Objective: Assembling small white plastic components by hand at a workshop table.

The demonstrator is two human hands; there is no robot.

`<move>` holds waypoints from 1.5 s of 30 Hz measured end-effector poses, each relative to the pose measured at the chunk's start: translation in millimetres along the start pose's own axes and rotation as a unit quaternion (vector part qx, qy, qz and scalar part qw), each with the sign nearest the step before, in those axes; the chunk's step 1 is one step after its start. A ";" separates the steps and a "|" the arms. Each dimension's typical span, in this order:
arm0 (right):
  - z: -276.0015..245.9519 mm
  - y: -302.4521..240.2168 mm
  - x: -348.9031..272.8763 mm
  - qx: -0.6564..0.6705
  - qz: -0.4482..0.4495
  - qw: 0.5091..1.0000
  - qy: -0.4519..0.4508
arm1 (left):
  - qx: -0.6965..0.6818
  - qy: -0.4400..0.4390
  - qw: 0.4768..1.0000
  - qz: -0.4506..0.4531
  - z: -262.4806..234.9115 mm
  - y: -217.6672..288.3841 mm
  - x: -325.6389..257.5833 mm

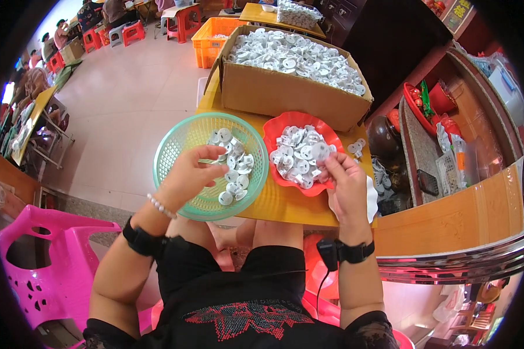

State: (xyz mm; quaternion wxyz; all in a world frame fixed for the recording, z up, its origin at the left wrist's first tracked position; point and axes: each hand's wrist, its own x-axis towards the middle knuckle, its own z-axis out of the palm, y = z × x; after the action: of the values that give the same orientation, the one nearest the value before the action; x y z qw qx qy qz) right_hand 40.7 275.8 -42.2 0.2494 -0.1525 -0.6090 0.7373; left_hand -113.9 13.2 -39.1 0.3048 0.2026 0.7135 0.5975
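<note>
My left hand (186, 174) hovers over a pale green mesh basket (169, 136), its fingers apart and nothing seen in them. Small white round plastic parts (236, 166) with little prongs lie in a loose pile on the basket's right side. Beside it, a red scalloped dish (272, 129) is heaped with the same kind of parts. At that dish's right edge my right hand (350, 189) pinches one white round plastic part (320, 152) between thumb and fingers. Both basket and dish rest on a yellow table (291, 206).
Behind the dish stands a large open cardboard box (291, 93) full of white parts. A few loose parts (357, 146) lie right of the dish. An orange crate (206, 49) is beyond. A pink chair (58, 262) stands at left, a stone-topped counter (410, 139) at right. People sit far left.
</note>
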 end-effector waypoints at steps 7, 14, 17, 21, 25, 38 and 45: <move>-51.8 -0.5 7.2 -0.154 -0.042 0.984 0.086 | 0.513 0.002 0.854 0.083 -23.2 -38.5 32.8; -129.5 29.1 -27.1 -0.526 0.072 0.841 0.101 | 0.604 -0.042 0.793 0.064 -10.6 -43.2 50.3; -118.0 36.1 -36.7 -0.637 0.077 0.761 0.097 | 0.596 -0.040 0.799 0.064 -11.8 -42.4 47.6; -127.1 50.5 -36.9 -0.634 0.051 0.764 0.109 | 0.527 0.002 0.846 0.085 -19.2 -29.0 35.1; -131.9 51.9 -32.7 -0.572 0.041 0.809 0.134 | 0.221 0.015 0.975 0.023 -17.7 2.9 6.0; -143.3 42.4 -37.3 -0.444 0.059 0.882 0.145 | -0.282 -0.152 0.945 -0.063 57.3 25.0 -68.7; -136.3 31.9 -42.0 -0.458 0.054 0.875 0.145 | -0.281 -0.186 0.938 -0.077 69.1 17.5 -76.7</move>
State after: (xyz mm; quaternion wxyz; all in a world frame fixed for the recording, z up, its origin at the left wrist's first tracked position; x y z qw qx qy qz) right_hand 141.8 360.3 -105.5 0.1972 -0.3878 -0.8261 0.3581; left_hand -12.3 17.0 -14.1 0.5219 0.1602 0.4604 0.7000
